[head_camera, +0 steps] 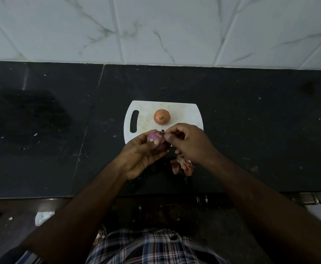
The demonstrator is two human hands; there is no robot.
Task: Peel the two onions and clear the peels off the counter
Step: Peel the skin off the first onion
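Across the top of the frame runs a wall (155, 29) of large pale tiles with grey marble veining, the grout lines slanting and fanning outward. Below it, filling the middle band, sits a black stone counter (260, 115), speckled with small pale crumbs and split by a thin seam (91, 115) left of centre. The light is dim and cool, with a darker shadowed patch at the counter's left. Along the bottom, a dark floor (9, 210) shows scattered white scraps (43, 217) at lower left.
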